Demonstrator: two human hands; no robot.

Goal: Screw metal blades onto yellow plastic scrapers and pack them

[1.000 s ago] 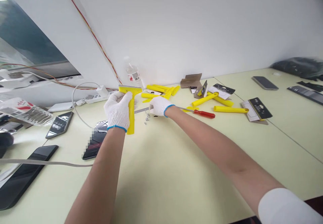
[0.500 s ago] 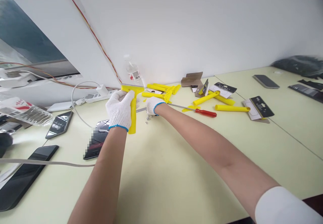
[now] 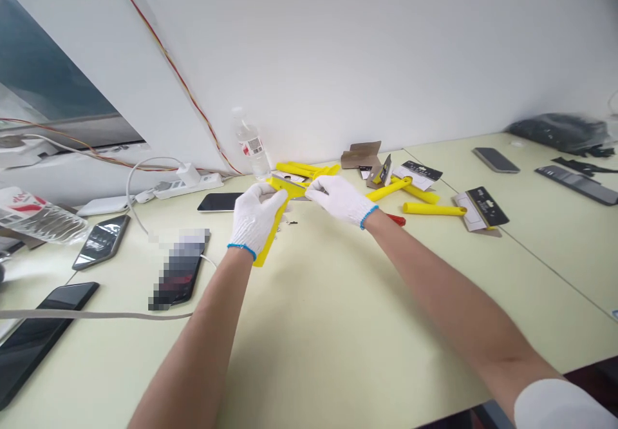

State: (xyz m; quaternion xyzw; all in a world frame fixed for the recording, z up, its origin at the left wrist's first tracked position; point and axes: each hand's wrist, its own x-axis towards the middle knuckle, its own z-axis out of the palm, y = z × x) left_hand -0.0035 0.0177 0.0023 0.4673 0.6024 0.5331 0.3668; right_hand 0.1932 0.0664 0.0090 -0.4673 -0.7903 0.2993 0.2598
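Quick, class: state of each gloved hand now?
Left hand: closed, holding a yellow plastic scraper.
Right hand: at the scraper's head; cannot tell if holding it.

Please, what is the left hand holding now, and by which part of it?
The white-gloved left hand holds a yellow plastic scraper by its handle, just below the wide head.

The only view is worn on the person's head, looking forward and down from above the near side of the desk [image 3: 328, 332]. It sits close behind the left forearm [image 3: 193, 352] and right forearm [image 3: 458, 313], which rise from the bottom of the frame, while the white wall [image 3: 347, 55] fills the top and a glass pane [image 3: 43, 62] the upper left.
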